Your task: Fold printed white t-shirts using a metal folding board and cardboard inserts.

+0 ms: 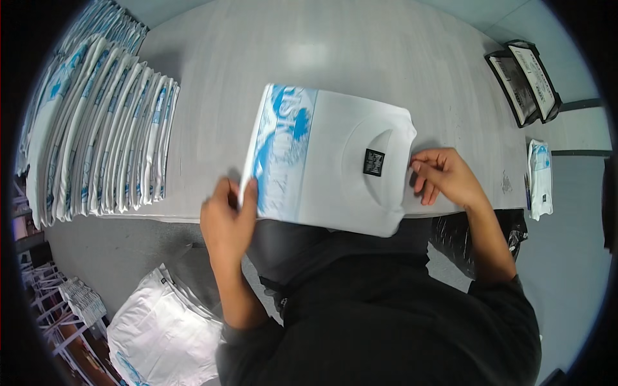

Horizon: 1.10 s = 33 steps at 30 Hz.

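A white folded T-shirt (335, 154) lies at the table's near edge, its near side overhanging slightly. A blue printed band runs down its left side, and a black label shows inside the round collar on the right. My left hand (226, 215) grips the shirt's left edge, thumb on top and fingers partly hidden behind it. Beside the collar end is my right hand (447, 175), fingers loosely bent and apart. Its fingertips come close to the shirt's edge; whether they touch it I cannot tell.
Tall rows of folded white-and-blue shirts (106, 128) stand on the table's left side. Black-framed trays (524, 83) are at the far right, with another folded shirt (541, 180) nearer. Below the table, a white shirt pile (164, 328) sits at left and a black plastic bag (460, 241) at right.
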{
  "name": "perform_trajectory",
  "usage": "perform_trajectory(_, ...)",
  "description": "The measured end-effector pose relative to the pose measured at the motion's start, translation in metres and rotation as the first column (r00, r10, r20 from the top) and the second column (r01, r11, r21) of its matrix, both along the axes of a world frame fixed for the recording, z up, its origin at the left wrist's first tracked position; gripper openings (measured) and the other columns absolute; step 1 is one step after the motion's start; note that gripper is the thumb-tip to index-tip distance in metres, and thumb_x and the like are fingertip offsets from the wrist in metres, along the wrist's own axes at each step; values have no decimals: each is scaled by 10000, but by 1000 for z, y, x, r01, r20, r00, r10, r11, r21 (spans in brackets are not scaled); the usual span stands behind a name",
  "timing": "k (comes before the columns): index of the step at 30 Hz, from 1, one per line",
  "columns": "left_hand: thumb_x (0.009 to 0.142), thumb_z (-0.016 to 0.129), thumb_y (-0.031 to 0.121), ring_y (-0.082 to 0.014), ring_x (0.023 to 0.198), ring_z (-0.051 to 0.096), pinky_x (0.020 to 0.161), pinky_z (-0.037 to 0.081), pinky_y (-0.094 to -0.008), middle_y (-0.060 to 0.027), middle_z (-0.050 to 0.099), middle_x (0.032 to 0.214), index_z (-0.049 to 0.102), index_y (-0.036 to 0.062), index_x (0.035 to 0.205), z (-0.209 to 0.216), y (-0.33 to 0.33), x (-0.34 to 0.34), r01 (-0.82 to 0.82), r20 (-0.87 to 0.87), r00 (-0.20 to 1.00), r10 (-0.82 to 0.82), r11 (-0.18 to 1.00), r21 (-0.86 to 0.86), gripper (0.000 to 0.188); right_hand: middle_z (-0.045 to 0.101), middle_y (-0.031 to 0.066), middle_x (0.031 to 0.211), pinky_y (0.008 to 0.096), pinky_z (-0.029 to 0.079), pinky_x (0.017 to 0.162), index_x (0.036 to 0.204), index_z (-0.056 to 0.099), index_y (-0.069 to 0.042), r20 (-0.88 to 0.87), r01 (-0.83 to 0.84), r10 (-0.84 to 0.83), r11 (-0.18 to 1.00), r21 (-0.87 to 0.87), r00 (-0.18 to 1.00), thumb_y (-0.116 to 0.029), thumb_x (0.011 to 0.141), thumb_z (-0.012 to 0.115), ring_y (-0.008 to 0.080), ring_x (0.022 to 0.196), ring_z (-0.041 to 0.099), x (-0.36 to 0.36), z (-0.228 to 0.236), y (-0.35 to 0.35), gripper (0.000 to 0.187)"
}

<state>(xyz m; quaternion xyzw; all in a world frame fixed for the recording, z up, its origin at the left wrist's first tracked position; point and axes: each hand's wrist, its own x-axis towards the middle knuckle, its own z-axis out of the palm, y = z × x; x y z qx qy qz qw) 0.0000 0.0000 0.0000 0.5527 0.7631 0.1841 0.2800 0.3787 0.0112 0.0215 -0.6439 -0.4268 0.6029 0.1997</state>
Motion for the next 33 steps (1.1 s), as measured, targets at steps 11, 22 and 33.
perform_trajectory(11,852,773,294,-338,1267,535,1069,376,-466,-179,579,1350,637,60,1253,10,24,36,432,-296,901,-318,722,541,483,529,12,570,237,380,337,815,627,-25,-22,4,-7,995,-100,1000,-146,987,605,89,387,495,47,-7,4,211)
perform_trajectory(22,889,715,336,-347,1452,369,1180,260,-522,-133,437,1546,570,188,1419,13,50,76,786,-458,611,-645,564,254,569,468,-41,586,191,236,335,847,597,-71,-22,546,-545,838,18,838,-139,1004,572,27,377,322,257,-13,-110,173)
perform_trajectory(33,888,737,179,-299,928,632,832,514,-375,-171,641,1065,635,6,1220,10,21,-7,391,-133,920,-369,844,366,388,666,297,816,524,490,700,844,627,76,883,-4,-462,886,464,80,-553,912,626,472,811,656,326,-59,-105,632)
